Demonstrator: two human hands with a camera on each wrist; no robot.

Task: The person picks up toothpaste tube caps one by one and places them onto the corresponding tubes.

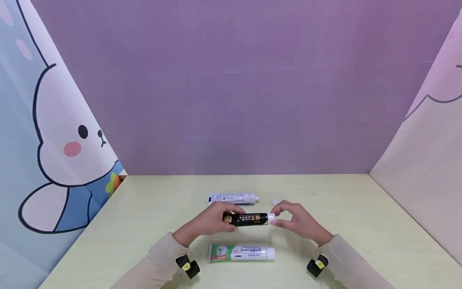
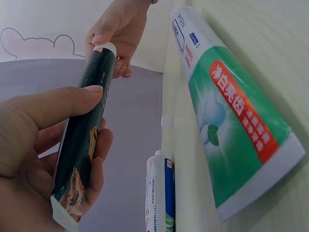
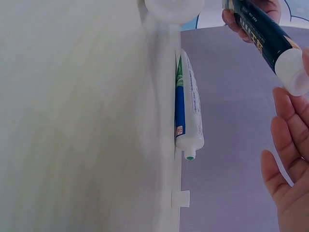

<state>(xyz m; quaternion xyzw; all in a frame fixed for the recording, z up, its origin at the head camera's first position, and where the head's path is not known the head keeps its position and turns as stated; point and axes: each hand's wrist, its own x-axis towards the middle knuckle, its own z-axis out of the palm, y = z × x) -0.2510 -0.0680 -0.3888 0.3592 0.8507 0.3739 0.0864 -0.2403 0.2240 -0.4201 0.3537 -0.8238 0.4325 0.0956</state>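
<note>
A black toothpaste tube [image 1: 250,219] with gold lettering is held level above the table. My left hand [image 1: 218,218] grips its body, thumb on one face and fingers behind, as the left wrist view shows. At the tube's right end, my right hand [image 1: 297,218] pinches the white cap [image 3: 292,71] between thumb and forefinger; the cap sits on the tube. Nearer me lies a green and white toothpaste tube [image 1: 242,253], its white cap on. Behind the hands a white and blue toothpaste tube [image 1: 234,198] lies with its nozzle bare, pointing right.
A small loose white cap [image 1: 274,202] lies on the pale table [image 1: 144,208], just beyond the right hand's fingers. A purple backdrop [image 1: 245,100] rises at the table's back edge. Printed cloths stand on the left [image 1: 54,160] and right [image 1: 426,160].
</note>
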